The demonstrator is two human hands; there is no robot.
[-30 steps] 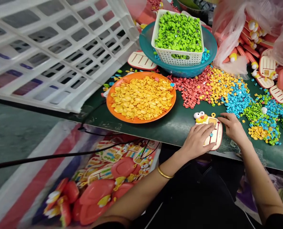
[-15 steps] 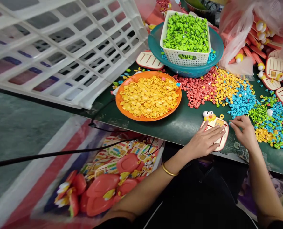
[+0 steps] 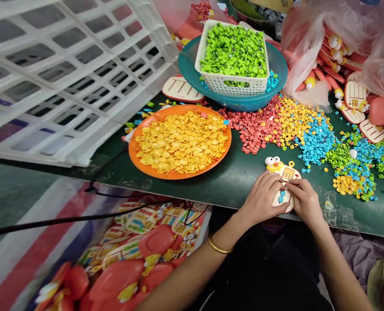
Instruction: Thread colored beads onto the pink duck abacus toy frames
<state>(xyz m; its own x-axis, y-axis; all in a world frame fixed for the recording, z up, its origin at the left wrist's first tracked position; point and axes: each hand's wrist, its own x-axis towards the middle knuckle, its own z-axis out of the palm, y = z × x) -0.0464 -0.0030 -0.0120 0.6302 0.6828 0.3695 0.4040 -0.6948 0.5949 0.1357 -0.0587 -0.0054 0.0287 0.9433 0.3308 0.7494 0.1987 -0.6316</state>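
Hold that board steady
Left hand spreads over it; right hand bunches beside blue beads, pinching what, I can't tell.

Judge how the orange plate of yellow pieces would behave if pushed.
The orange plate would probably slide rather than roll, since it sits flat on the smooth-looking table. Its yellow pieces, loosely heaped almost to the rim, would likely spill if it tipped.
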